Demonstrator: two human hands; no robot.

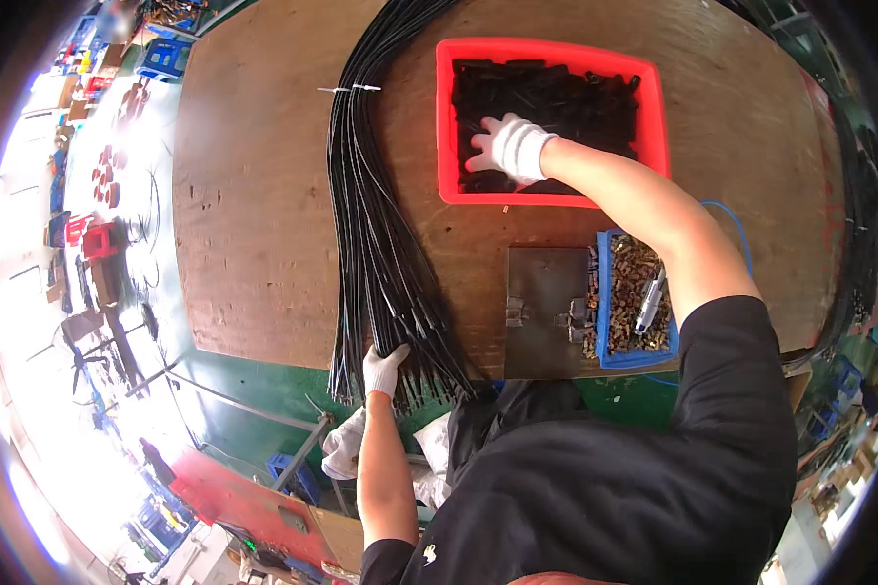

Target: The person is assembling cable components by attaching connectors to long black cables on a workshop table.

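Observation:
A long bundle of thin black cables [371, 195] lies down the table, bound with a white tie near its far end, its loose ends fanned out at the near edge. My left hand [385, 370], in a white glove, is closed around cable ends there. On the far right part of the table sits a red plastic bin [446, 127] filled with small black tube-like pieces [556, 97]. My right hand [515, 148], also gloved, reaches into the bin with its fingers apart, touching the pieces. Its fingertips are partly sunk among them.
At the near right stands a blue tray [605, 322] of small brass-coloured metal parts, with a silver pen-like tool [652, 300] on top. A dark flat plate [541, 331] with small metal pieces lies beside it. A thin blue cord [737, 229] curves behind my right arm.

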